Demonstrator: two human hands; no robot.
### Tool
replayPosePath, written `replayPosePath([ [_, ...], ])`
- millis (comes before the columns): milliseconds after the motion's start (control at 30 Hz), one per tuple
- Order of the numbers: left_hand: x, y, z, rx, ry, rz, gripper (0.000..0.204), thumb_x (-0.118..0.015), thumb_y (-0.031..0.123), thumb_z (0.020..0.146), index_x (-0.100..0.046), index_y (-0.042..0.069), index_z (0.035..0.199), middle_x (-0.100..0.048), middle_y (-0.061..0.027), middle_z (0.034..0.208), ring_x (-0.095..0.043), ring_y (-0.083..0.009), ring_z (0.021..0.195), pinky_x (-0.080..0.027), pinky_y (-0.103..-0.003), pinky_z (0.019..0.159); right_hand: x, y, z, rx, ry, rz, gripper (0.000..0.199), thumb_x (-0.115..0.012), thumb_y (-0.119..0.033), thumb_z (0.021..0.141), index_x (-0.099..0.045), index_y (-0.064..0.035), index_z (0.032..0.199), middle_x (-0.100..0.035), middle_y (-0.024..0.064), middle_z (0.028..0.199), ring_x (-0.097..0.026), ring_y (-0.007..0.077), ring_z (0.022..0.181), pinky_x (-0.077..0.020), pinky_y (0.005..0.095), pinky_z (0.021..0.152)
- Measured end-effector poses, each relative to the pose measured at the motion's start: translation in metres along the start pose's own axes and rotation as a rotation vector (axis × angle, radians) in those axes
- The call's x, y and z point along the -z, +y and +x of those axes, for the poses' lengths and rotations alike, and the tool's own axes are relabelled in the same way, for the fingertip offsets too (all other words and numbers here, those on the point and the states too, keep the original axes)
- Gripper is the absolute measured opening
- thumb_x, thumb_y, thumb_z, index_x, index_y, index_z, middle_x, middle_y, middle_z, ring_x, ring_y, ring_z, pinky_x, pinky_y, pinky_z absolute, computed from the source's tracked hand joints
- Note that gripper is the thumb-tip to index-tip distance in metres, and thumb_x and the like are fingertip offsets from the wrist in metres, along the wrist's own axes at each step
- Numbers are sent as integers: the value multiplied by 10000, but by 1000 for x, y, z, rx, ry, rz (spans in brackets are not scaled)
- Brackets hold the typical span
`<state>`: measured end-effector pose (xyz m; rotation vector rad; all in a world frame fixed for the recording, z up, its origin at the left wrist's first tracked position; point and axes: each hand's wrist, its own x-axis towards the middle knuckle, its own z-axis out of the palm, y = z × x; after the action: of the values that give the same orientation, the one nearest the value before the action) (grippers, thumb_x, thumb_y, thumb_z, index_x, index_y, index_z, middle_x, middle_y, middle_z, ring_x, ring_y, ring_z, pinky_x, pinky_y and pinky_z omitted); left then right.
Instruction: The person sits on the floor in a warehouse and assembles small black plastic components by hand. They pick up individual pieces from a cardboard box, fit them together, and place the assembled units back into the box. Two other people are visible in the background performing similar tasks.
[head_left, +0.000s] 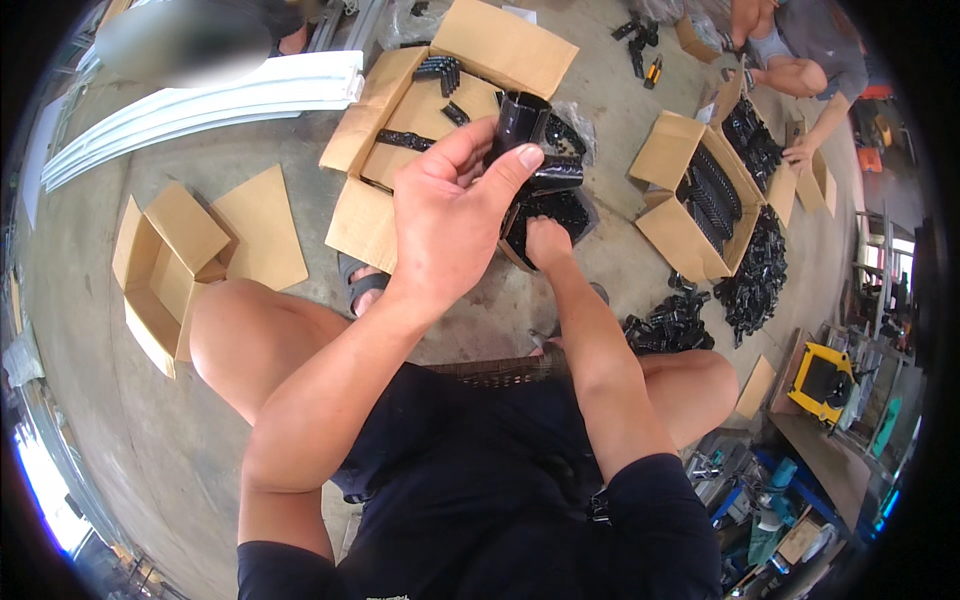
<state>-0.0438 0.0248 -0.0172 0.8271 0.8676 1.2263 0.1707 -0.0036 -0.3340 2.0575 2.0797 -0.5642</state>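
My left hand (445, 205) is raised in front of me, its thumb and fingers closed round a glossy black pipe fitting (523, 120). The fitting has an upright open tube and a second tube branching to the right. Lower and to the right, my right hand (548, 240) dips into an open container (517, 252) of small black parts (568, 212). Its fingers curl down among the parts, and their tips are hidden. Just behind my left hand stands an open cardboard box (350, 140), with several black fittings (438, 72) lying inside.
At the right, a cardboard box (662, 150) holds rows of black fittings, with loose piles (752, 275) beside it. Another person's hand (798, 155) reaches to boxes there. An opened carton (160, 270) lies left; white metal profiles (220, 100) lie far left.
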Motion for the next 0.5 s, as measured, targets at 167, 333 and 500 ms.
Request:
replayPosePath([
  [167,-1,2,10,41,-2,-54,307,-700,65,972,-666,-56,1252,-737,-99,1120,-675,-115,1009,-532,-266,938,61,5,-2,31,149,374,162,-642,-157,931,-692,-3,935,-711,229,976,-690,398,962,-551,471,864],
  [333,-9,1,17,83,-54,-5,308,-702,35,965,-659,-78,1248,-735,-80,1070,-676,-86,908,-567,-227,801,189,22,-20,-130,82,804,188,-652,-188,974,-687,-7,1012,-724,152,843,-705,258,782,-556,394,715],
  [500,-10,-16,16,-211,-100,603,356,-807,153,872,-704,-2,1176,-759,-132,932,-695,-142,752,-558,-303,689,274,29,-77,-116,150,1408,225,-596,-189,1039,-618,-4,1165,-705,82,868,-648,154,708,-517,277,612],
])
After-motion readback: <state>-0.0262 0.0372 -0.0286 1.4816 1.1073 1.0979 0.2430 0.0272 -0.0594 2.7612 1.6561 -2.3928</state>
